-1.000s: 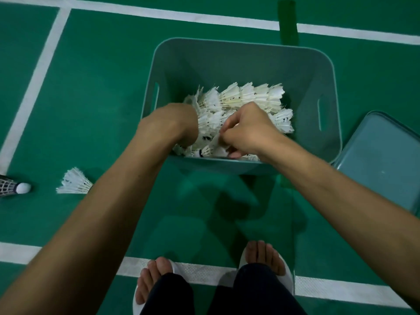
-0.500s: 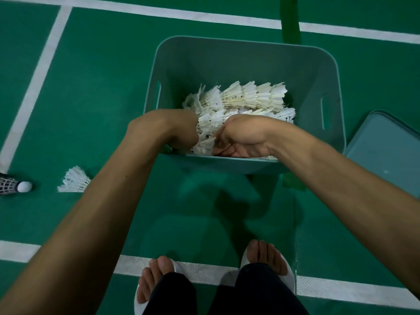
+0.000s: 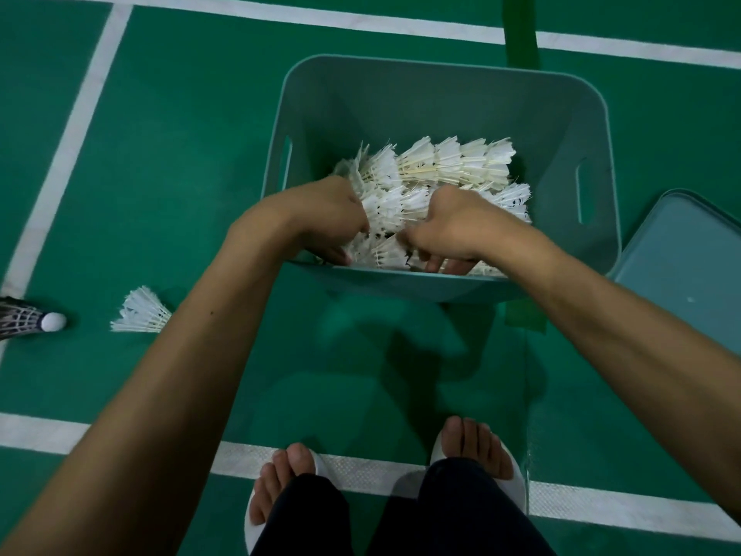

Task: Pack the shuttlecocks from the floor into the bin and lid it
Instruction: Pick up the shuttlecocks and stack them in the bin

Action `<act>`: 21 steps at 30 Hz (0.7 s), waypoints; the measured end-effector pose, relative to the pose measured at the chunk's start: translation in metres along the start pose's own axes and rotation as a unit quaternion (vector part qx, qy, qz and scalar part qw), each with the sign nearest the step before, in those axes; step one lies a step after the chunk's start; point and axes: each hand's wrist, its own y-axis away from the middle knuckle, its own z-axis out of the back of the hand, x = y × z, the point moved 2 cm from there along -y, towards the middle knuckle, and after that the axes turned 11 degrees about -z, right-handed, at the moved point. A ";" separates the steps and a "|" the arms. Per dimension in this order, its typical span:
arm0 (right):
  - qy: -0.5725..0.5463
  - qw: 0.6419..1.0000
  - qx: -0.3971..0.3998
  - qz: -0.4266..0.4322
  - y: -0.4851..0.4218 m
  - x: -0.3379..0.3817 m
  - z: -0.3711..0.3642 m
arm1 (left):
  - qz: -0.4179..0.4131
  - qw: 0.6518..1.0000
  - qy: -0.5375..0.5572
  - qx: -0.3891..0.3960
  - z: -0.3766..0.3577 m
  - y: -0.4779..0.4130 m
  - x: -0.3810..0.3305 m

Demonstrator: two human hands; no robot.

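Head cam, L to R: dark-skirted shuttlecock (image 3: 30,321) at far left edge, white shuttlecock (image 3: 140,317) just beside it, both on the floor (image 3: 168,162), well apart from the bin (image 3: 441,98). Left hand (image 3: 328,218) and right hand (image 3: 453,226) are both down in the bin, fingers curled round white shuttlecocks (image 3: 449,162) near the front wall; exact hold partly hidden. Lid (image 3: 689,254) lies on floor just right of bin. Progress est.: most packed; 2 on floor + lidding left.
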 end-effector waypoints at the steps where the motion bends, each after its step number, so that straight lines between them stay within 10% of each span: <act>1: -0.023 1.000 -0.005 -0.002 0.004 -0.001 0.005 | -0.008 1.000 -0.005 -0.002 0.003 0.003 0.000; 6: -0.049 0.986 -0.139 0.081 0.029 0.006 0.028 | -0.116 0.985 -0.073 -0.101 0.022 0.029 -0.001; 12: -0.140 0.877 -0.334 0.315 0.083 0.078 -0.015 | -0.255 0.892 0.026 -0.373 0.036 0.103 0.030; 21: -0.026 0.892 -0.198 0.405 0.097 0.151 -0.151 | 0.153 0.758 0.291 -0.564 0.016 0.113 0.197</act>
